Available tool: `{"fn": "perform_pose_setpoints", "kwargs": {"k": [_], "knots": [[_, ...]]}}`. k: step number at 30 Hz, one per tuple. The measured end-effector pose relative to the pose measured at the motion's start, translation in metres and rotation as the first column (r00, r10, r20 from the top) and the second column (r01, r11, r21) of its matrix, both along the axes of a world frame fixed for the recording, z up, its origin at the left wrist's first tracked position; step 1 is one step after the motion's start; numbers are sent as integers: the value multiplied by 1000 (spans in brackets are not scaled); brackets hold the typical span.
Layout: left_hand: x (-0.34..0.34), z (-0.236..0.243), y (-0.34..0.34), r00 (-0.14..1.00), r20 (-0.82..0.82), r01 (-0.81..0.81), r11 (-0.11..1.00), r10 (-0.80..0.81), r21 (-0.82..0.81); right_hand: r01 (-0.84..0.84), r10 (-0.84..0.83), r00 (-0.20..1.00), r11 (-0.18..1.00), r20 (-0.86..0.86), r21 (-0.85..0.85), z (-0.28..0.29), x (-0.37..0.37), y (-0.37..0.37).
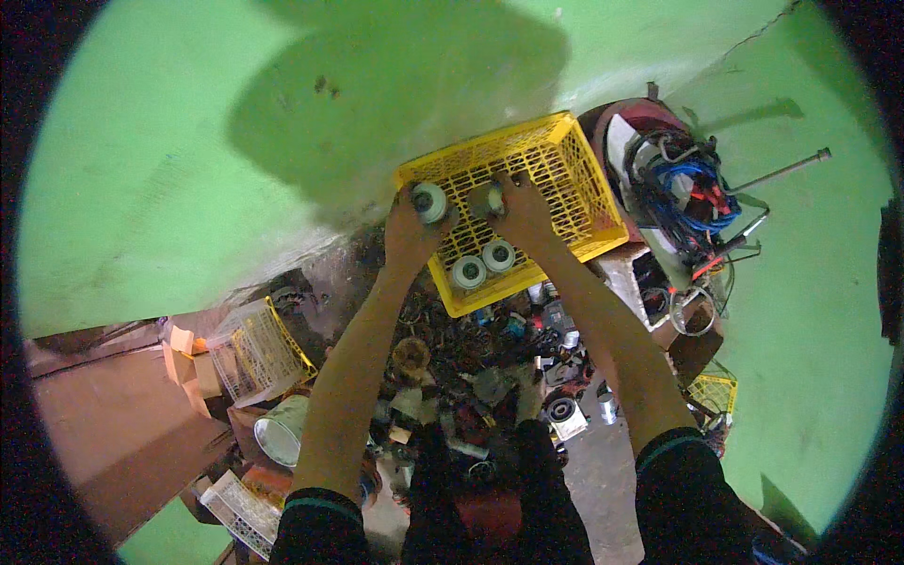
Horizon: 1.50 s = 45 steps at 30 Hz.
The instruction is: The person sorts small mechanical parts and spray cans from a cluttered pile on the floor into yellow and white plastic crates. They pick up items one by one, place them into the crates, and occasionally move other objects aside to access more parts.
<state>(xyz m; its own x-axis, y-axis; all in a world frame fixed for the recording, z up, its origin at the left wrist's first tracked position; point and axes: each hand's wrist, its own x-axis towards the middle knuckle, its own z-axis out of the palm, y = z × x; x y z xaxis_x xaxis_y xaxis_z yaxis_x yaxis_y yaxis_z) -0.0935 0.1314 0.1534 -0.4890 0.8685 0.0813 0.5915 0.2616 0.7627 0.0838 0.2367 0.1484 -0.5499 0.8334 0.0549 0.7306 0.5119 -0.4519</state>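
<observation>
1. Green wall (151,169): fills most of bkgd, top & R; big dark shadow (395,94) across its upper ctr.
2. Scrap pile (490,381): mixed small parts on flr, mostly btwn the forearms; most too dark/small to ID.
3. Yellow crate (582,184): open top, mesh sides & base, nr the wall, under both hands.
4. Cable bundle (692,193): blue/black w/ red bits, just R of crate.
5. Whitish crate (252,353): mesh, yellow edge, tilted, off to L; white bucket (280,438) just below it in view.
6. L hand (411,234): fingers wrapped round a white round part (430,201), dark ctr showing, at crate's L side.
7. R hand (525,215): gripping a second white part (495,198) over crate base, partly hidden by fingers; can't tell if it touches the mesh.
8. Spare pair (499,255): two more white parts, side by side in crate's nr L corner, dark ctrs up.
</observation>
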Motion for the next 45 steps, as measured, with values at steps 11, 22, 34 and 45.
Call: {"fn": "perform_pose_setpoints", "kwargs": {"k": [11, 22, 34, 45], "knots": [[-43, -74, 57, 725, -652, -19, 940, -222, -341, -301, 291, 953, 935, 80, 188, -102, -78, 44], [-35, -98, 54, 711, -702, -126, 975, -40, -183, -259, 265, 963, 958, -38, 125, -119, -73, 44], [-31, -90, 18, 859, -506, 169, 976, -78, 137, -218, 200, 893, 976, -403, 0, -56, -19, 31], [188, -52, -273, 979, 170, 154, 948, -110, -277, 637, -794, 464, 608, -394, -475, -54, 333, -220]]}}
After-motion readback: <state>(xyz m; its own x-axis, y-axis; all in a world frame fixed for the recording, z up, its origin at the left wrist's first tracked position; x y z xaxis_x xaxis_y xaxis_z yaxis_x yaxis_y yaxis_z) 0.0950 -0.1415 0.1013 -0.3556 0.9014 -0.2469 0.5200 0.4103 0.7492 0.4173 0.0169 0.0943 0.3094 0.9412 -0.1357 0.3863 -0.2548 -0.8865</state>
